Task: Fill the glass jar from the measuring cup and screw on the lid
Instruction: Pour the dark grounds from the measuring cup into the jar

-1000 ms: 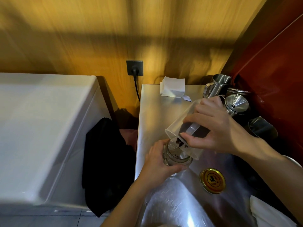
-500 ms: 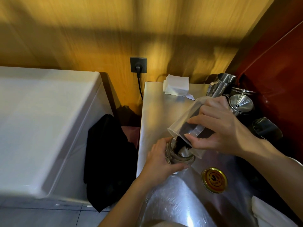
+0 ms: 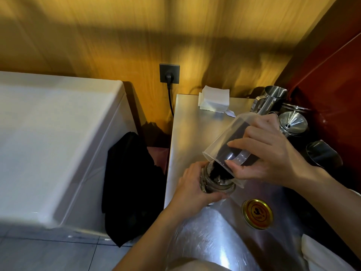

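Note:
A glass jar (image 3: 216,184) stands upright on the steel counter (image 3: 191,130), and my left hand (image 3: 193,188) wraps around its near side. My right hand (image 3: 267,153) grips the handle of a clear plastic measuring cup (image 3: 222,141) and tips it steeply, rim down over the jar's mouth. Dark grounds (image 3: 220,174) slide from the cup into the jar. The gold lid (image 3: 257,213) lies flat on the counter to the right of the jar, with nothing touching it.
Steel pitchers and a funnel (image 3: 293,122) crowd the back right corner by the red wall. A stack of white napkins (image 3: 214,100) sits at the counter's back edge. A white appliance (image 3: 54,137) and a black cloth (image 3: 129,184) are to the left. A white towel (image 3: 322,255) lies near right.
The measuring cup has tipped further and more dark grounds have slid down into the jar. Both hands keep their grips, and the camera has shifted slightly.

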Motion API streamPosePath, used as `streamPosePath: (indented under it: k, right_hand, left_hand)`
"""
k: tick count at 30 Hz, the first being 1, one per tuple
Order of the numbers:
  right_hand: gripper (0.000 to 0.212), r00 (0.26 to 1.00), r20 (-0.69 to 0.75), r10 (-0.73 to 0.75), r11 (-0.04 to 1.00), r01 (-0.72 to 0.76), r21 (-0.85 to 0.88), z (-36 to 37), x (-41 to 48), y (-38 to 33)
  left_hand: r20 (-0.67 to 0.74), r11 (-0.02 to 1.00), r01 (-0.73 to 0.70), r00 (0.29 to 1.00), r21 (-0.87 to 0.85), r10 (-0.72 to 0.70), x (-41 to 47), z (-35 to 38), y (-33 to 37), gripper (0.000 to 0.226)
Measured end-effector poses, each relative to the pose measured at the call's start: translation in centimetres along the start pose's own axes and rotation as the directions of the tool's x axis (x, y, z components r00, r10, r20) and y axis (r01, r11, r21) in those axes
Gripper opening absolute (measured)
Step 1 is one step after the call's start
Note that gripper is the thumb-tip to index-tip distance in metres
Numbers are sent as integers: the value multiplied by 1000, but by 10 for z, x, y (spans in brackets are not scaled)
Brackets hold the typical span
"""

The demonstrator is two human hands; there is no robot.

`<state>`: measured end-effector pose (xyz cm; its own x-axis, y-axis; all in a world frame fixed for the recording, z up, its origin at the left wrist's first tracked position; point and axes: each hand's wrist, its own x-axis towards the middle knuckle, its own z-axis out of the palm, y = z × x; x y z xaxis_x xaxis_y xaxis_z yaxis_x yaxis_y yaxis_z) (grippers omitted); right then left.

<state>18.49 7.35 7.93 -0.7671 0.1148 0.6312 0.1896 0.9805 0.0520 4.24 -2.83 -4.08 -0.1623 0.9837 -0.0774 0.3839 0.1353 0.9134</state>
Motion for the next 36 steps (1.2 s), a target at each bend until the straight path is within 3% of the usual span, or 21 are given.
streamPosePath:
  k: [10,36]
  right_hand:
    - [33,1000,0,-23,1000,23,-13,-1,3,1]
    - [31,997,-20,-69,995,67,-79,1,1,-3]
  left_hand:
    - [-18,1000,-20,1000,5,20,1,1,-2,70]
    - [-31,1000,12,999,21,-11,-1,0,0,67]
